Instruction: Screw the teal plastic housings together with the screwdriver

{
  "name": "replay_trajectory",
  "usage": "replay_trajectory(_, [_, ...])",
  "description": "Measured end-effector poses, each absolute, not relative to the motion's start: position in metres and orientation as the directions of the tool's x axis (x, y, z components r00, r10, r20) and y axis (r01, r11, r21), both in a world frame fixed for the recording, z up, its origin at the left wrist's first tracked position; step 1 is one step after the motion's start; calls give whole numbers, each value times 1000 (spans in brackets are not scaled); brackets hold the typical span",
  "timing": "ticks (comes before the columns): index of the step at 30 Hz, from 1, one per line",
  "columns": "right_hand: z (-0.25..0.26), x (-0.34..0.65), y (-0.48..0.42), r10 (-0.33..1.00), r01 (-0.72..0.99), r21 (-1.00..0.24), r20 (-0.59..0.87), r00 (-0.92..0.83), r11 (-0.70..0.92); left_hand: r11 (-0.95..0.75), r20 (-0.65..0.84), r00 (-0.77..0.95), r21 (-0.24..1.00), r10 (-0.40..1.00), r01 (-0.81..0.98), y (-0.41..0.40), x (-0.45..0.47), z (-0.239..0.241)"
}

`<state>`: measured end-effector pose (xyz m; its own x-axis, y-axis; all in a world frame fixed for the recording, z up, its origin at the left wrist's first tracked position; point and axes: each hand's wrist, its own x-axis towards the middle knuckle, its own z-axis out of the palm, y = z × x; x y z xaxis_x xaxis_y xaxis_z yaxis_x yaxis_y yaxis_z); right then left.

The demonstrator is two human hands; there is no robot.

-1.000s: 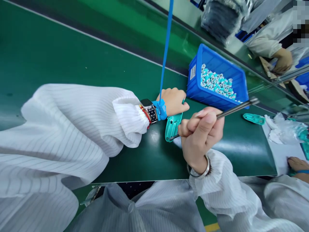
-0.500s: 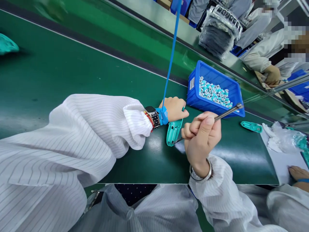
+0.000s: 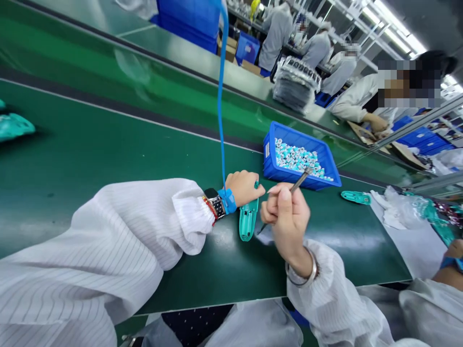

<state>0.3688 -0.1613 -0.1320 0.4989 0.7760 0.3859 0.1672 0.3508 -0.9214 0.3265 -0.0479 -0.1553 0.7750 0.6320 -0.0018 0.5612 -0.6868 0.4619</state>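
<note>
My left hand (image 3: 245,187), with a blue band and a watch at the wrist, is closed around the upper end of a teal plastic housing half (image 3: 248,222). The housing's hollow inner side faces up, and its lower end shows below my fingers. Just to the right, my right hand (image 3: 288,212) grips a slim metal tool (image 3: 300,180) in a closed fist. One end of this tool sticks out above my thumb. Its thin dark tip points down beside the housing, apart from it.
A blue bin (image 3: 269,161) of small white-and-teal parts stands behind my hands. Another teal housing piece (image 3: 356,197) lies to the right, near plastic bags (image 3: 400,207) on a white sheet. Teal pieces (image 3: 16,126) lie far left. A blue cord (image 3: 221,106) rises from my left wrist. Co-workers sit beyond.
The tool's tip has come away from the housing's lower end and is now to its right. My left hand keeps its hold. The view has tilted up.
</note>
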Motion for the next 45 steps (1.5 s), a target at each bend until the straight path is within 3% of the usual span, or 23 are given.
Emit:
replay_trajectory(2, [-118,405,-151,727,434,-865,466,504,253,-691,7,775,456,632,560,-44,327,-160])
replay_trajectory(5, [-102,479,-120,739,777,-613,457,495,-142,-678,-1,800,529,600,510,-35,327,-166])
replay_trajectory(6, [-101,502,-108,782,826,-482,378,496,-291,-665,-12,813,569,582,484,-31,326,-168])
replay_trajectory(9, [-113,549,-74,822,834,-416,279,496,-362,-567,-35,878,751,476,337,-19,325,-171])
replay_trajectory(12, [-138,562,-55,838,833,-417,243,488,-364,-317,-51,926,931,374,180,-9,324,-172])
replay_trajectory(15, [-155,561,-48,832,824,-442,253,494,-355,-25,-173,895,979,410,201,-7,322,-173])
replay_trajectory(21, [-139,549,-62,757,782,-529,348,554,-329,408,-244,902,909,356,85,-13,317,-173])
replay_trajectory(25, [-110,521,-91,720,752,-600,391,574,-273,495,-271,923,862,273,107,-19,313,-173])
replay_trajectory(28, [-101,491,-118,775,710,-671,326,541,-213,574,-299,925,811,237,115,-22,311,-172])
replay_trajectory(31, [-110,466,-141,862,623,-760,179,475,-185,604,-353,916,778,188,176,-23,308,-170])
replay_trajectory(37, [-132,453,-161,959,379,-891,-174,226,-251,414,-416,887,785,-199,461,-21,299,-162])
replay_trajectory(41, [-132,454,-165,952,292,-906,-297,78,-307,292,-403,857,819,-320,494,-20,296,-159])
replay_trajectory(45, [-129,451,-166,943,220,-923,-331,-33,-316,181,-369,835,864,-407,470,-19,294,-158])
